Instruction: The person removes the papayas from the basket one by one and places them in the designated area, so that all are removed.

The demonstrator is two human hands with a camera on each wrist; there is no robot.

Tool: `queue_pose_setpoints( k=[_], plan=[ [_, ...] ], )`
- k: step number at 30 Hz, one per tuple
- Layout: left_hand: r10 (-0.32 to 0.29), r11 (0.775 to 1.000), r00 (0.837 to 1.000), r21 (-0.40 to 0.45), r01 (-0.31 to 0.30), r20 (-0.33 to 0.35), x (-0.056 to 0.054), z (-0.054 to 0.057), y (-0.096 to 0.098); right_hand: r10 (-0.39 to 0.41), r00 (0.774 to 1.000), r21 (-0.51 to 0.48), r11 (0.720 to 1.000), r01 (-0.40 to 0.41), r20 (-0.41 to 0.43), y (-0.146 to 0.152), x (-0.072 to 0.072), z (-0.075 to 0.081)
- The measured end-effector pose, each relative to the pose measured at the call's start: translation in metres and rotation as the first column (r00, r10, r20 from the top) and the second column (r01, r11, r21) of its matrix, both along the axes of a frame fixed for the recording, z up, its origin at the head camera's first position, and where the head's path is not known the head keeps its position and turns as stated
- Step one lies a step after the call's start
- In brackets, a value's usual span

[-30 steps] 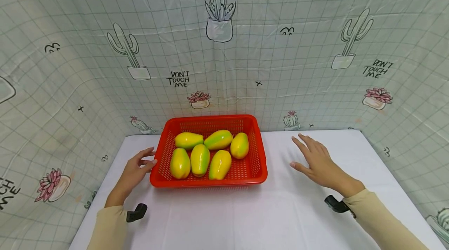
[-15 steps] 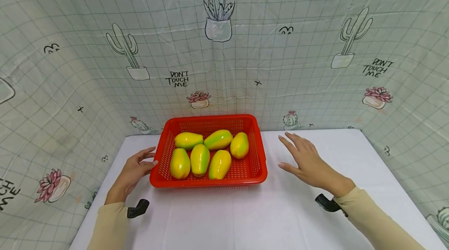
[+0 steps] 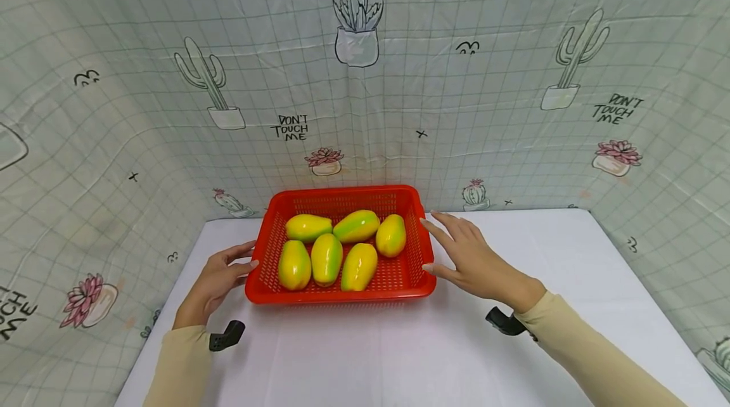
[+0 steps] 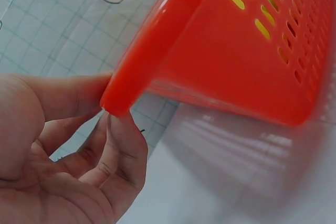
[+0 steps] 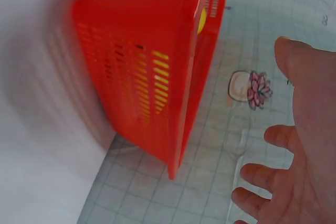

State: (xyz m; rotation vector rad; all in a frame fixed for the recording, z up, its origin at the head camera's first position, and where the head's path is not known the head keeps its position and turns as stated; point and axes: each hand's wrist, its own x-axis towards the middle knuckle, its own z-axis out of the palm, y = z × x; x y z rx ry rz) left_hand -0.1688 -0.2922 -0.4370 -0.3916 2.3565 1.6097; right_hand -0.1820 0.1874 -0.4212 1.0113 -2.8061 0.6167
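A red plastic basket with slotted walls stands on the white tabletop, holding several glossy yellow-green fruits shaped like papayas. My left hand pinches the basket's left rim; in the left wrist view the thumb lies on one side of the rim and the curled fingers on the other. Beside the right rim is my right hand, its fingers spread and relaxed, fingertips right at the edge in the head view. The right wrist view shows a gap between those fingers and the basket wall.
A white cloth covers the table. Behind and at both sides hangs a grid-patterned curtain printed with cacti and words, close behind the basket. A small black camera sits on the left wrist, and another black camera on the right.
My right hand has moved left from the right part of the table up to the basket's right rim. The left hand stays at the left rim; basket and fruits have not moved.
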Motion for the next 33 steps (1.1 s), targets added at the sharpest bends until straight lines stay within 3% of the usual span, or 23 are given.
queue_pose_setpoints(
  k=[18, 33],
  plan=[
    [0.032, 0.999, 0.999, 0.036, -0.032, 0.013, 0.000, -0.001, 0.002, 0.096, 0.995, 0.100, 0.991, -0.093, -0.029, -0.043, -0.015, 0.011],
    [0.052, 0.997, 0.999, 0.053, -0.053, 0.013, 0.002, 0.001, 0.003, 0.146, 0.989, 0.222, 0.965, -0.137, -0.025, -0.071, -0.027, 0.021]
  ],
)
